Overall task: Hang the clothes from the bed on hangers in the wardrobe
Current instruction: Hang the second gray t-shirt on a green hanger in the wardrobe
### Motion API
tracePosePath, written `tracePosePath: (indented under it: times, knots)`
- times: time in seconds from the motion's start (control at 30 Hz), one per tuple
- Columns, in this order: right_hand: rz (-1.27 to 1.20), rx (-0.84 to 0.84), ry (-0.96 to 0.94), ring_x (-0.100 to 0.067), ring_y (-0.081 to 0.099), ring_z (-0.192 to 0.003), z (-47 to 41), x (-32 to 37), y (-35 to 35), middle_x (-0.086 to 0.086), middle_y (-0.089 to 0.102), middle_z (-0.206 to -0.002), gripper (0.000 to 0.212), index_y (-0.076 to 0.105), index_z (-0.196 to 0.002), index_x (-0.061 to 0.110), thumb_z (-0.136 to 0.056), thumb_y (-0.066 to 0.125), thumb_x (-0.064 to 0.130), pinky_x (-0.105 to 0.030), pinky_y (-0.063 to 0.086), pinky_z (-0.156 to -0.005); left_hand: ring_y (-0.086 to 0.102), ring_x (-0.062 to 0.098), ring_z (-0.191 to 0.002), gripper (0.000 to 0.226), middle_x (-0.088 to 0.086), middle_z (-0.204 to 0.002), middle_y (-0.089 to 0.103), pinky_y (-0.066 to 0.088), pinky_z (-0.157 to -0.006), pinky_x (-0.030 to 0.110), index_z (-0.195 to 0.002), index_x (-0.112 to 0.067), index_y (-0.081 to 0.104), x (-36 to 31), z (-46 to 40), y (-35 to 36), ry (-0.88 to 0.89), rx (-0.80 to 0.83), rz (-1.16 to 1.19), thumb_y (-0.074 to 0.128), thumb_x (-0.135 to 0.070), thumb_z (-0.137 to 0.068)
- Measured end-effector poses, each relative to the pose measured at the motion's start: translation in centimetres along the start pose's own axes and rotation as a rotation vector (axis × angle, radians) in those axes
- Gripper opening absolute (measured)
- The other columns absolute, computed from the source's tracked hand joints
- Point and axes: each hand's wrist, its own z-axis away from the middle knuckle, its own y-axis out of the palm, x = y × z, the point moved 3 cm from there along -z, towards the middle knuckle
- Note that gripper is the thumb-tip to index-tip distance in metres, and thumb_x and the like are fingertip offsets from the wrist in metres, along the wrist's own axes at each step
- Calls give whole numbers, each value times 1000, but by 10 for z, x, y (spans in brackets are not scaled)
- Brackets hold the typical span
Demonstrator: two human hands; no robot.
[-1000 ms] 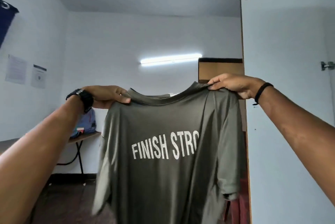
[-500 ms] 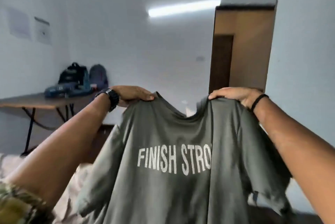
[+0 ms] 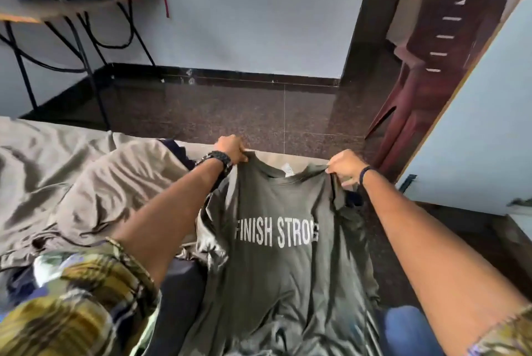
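Between both grips: olive T-shirt (image 3: 276, 243) hangs, hem trailing over the bed (image 3: 57, 171) | left hand (image 3: 230, 148) and right hand (image 3: 344, 164) each clamped on a shoulder seam | likely light, limp, slippery; hold at the shoulders.

Both bare forearms reach forward and slightly down, the left hand (image 3: 230, 148), with a dark watch at its wrist, and the right hand (image 3: 344, 164), with a thin dark band, each pinching cloth with curled fingers, knuckles up.
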Motion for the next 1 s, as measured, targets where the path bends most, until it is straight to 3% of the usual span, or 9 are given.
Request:
tracePosePath:
  times: [0.07,0.13,0.2,0.27,0.4,0.53,0.77,0.9,1.0]
  knots:
    - [-4,-142,-5,-20,54,-55,-15,-1,5,-6,54,-60,14,63,-70,10,-83,67,6,-28,51,-47,63,31,-103,29,16,-108,69,49,-80,34,-100,-5,71,9,-13,16,-88,-47,16,72,-28,-82]
    - [-268,3,75,-25,58,-49,-29,-4,19,-19,57,-56,29,64,-62,-4,-72,78,19,-36,58,-60,64,32,-98,28,18,-104,69,48,-76,34,-95,-3,70,18,-23,35,-152,-30,44,68,-28,-83]
    - [-288,133,101,-42,66,-91,-41,-11,36,-41,60,-95,63,58,-97,-26,-83,66,35,-36,53,-90,64,32,-100,27,18,-106,69,50,-80,34,-99,1,69,25,-23,56,-168,27,68,65,-23,-86]
    - [-77,73,87,-35,60,-105,-49,-21,53,-25,61,-113,34,57,-119,-11,-92,54,9,-35,49,-93,67,32,-96,25,19,-103,70,55,-82,37,-99,4,68,32,-24,74,-184,102,152,64,-17,-86]
    - [171,80,-47,-22,44,-93,-48,-18,79,-9,50,-102,32,59,-121,6,-90,51,3,-28,39,-72,63,26,-69,14,18,-77,66,57,-72,42,-92,-1,64,40,-18,76,-153,142,379,66,-9,-81]
    - [-175,-1,-81,-23,53,-90,-16,20,93,-10,56,-100,43,60,-125,17,-87,48,2,-28,44,-68,62,24,-82,17,12,-90,67,53,-78,34,-99,-11,64,45,23,39,-53,26,445,68,-13,-83]
    - [-420,521,-439,-11,61,-64,132,135,186,-3,62,-80,20,62,-97,12,-92,51,-5,-17,49,-52,64,15,-76,13,0,-85,70,53,-78,36,-95,-17,65,119,177,-28,20,-302,670,64,-7,-87]
    - [-387,836,-540,-9,61,-59,210,161,269,-4,62,-76,23,61,-89,15,-91,54,-7,-17,50,-53,59,6,-67,11,-20,-70,66,51,-72,32,-83,-31,63,185,288,-39,-163,-506,773,60,-24,-75]
    - [-267,982,-571,-6,61,-57,253,164,329,-5,61,-74,22,59,-87,13,-90,54,-8,-17,51,-55,59,8,-63,9,-9,-75,68,49,-66,31,-82,-31,65,236,350,-26,-373,-599,740,61,-27,-75]
